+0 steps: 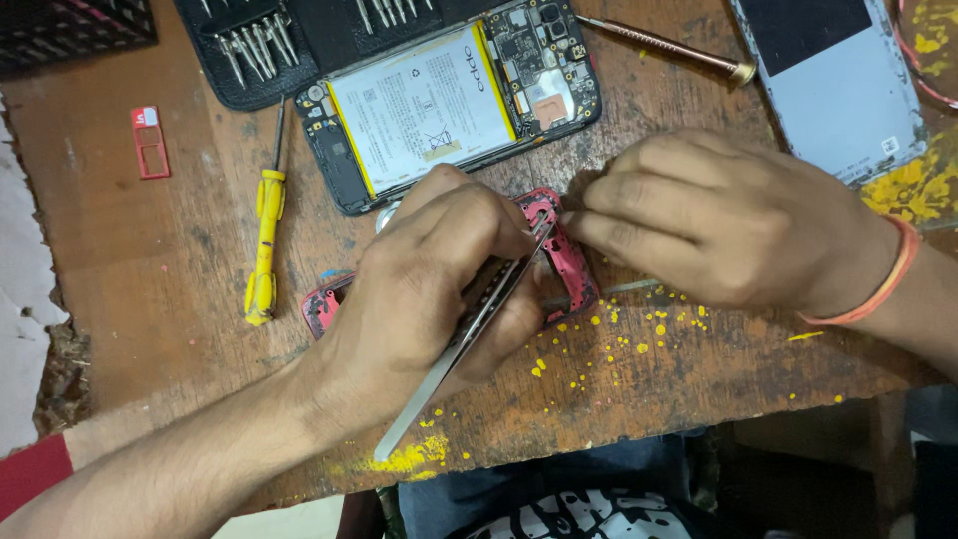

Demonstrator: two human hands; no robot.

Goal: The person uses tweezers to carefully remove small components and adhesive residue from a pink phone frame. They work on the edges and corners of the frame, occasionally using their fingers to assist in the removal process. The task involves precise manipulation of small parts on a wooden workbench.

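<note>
My left hand (pixel 439 279) grips metal tweezers (pixel 454 354), their tips pointing at the upper end of a red phone frame (pixel 569 262) that lies under both hands on the wooden table (pixel 160 269). My right hand (pixel 718 225) rests on the frame's top right corner, its fingertips pinched together beside the tweezer tips. Whether something tiny sits between those fingers is hidden. Just behind the hands lies an opened phone (pixel 449 105) with its white battery and circuit board exposed.
A yellow screwdriver (pixel 263 235) lies to the left, a red SIM tray (pixel 150 142) further left. A black bit case (pixel 259 40) and a bronze-tipped driver (pixel 664 45) sit at the back. A grey phone back panel (pixel 838 85) is at the far right. Yellow paint specks dot the front edge.
</note>
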